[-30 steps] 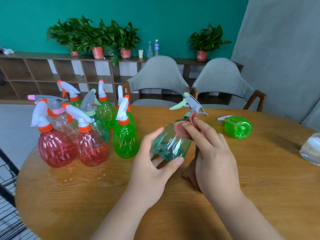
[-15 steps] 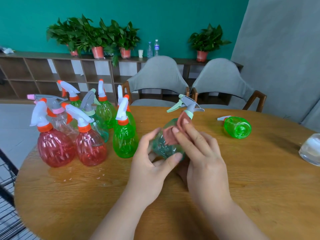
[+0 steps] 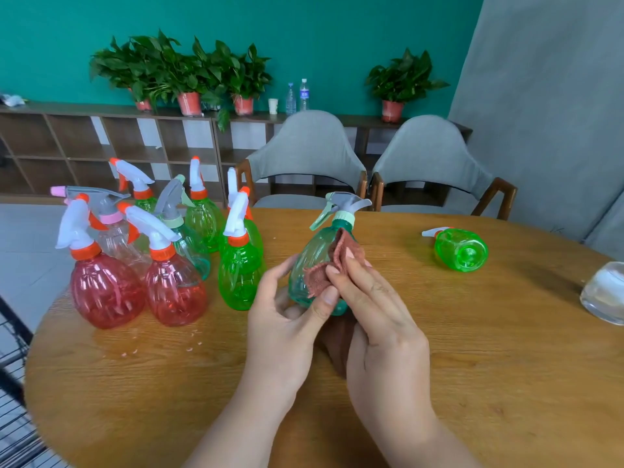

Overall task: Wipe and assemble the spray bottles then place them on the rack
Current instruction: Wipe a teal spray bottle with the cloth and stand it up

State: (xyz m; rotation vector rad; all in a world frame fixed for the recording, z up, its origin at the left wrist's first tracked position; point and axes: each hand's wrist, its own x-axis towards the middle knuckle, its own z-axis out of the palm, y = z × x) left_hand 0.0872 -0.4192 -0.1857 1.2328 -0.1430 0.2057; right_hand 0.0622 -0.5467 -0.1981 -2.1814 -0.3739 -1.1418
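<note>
My left hand (image 3: 287, 319) grips the base of a teal spray bottle (image 3: 312, 261) with a grey trigger head, held nearly upright above the round wooden table (image 3: 472, 366). Against the bottle's side my right hand (image 3: 374, 309) presses a reddish-brown cloth (image 3: 334, 261). Several assembled bottles stand in a group at the left, among them two red ones (image 3: 104, 288) and a green one (image 3: 239, 268). A green bottle (image 3: 461, 249) lies on its side at the right. A black wire rack (image 3: 13, 383) shows at the left edge.
A clear glass bowl (image 3: 604, 292) sits at the table's right edge. Two grey chairs (image 3: 307, 157) stand behind the table. A low shelf (image 3: 101, 143) with potted plants runs along the teal wall.
The teal bottle has tipped from slanted to nearly upright and turned in my left hand. My right hand slid the cloth down its side and drew closer to me.
</note>
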